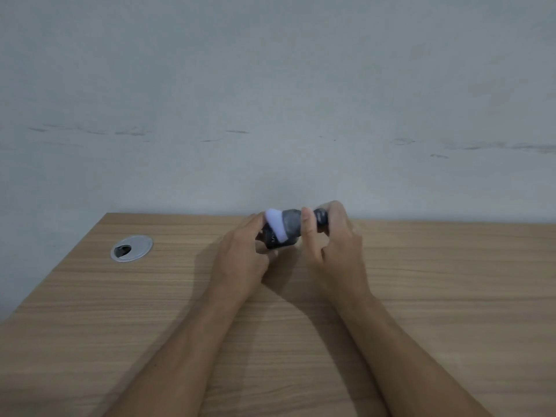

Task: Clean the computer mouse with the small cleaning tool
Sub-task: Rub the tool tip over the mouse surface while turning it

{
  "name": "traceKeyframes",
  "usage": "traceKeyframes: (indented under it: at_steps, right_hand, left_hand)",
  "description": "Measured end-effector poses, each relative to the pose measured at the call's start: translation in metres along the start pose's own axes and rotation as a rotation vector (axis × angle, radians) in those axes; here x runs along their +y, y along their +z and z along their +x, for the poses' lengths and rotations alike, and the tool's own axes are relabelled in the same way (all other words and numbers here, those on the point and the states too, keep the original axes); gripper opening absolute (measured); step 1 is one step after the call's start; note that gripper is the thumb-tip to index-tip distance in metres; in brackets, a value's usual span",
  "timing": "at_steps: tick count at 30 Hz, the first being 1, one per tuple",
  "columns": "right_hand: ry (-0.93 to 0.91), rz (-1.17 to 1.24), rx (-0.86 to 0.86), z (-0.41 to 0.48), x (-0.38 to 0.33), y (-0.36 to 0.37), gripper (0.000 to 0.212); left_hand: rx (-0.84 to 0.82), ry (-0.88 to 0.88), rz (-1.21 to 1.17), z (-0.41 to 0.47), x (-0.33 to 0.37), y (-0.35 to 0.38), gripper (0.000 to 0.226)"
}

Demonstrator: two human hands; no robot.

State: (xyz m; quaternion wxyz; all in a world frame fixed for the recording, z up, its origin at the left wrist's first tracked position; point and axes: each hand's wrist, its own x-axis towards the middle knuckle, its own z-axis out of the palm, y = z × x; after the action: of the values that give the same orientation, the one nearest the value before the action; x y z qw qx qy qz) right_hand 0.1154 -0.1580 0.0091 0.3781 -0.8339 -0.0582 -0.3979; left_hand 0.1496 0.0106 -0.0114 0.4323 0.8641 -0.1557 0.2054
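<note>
Both hands are raised just above the far edge of the wooden desk [421, 296]. My left hand [240, 260] grips a small black computer mouse [270, 241] with faint lettering; its fingers hide most of it. My right hand [331, 245] holds the small cleaning tool [293, 225], which has a grey body and a dark end tucked into the fingers. The tool's pale lavender-white pad [275, 224] lies against the top of the mouse.
A round silver cable grommet [131, 247] is set into the desk at the far left. A grey scuffed wall [270, 100] rises right behind the desk's back edge. The desk's left edge slants toward me.
</note>
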Motion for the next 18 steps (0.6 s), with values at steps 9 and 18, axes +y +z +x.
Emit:
traceKeyframes:
  at_steps: [9, 18]
  right_hand:
    - [0.241, -0.150, -0.001, 0.002, 0.023, 0.002, 0.033]
    - [0.018, 0.006, 0.009, 0.000, -0.001, 0.000, 0.035]
  left_hand:
    - [-0.005, 0.132, -0.039, 0.001, 0.002, -0.007, 0.066]
    - [-0.012, 0.034, 0.036, 0.001, 0.001, -0.002, 0.060]
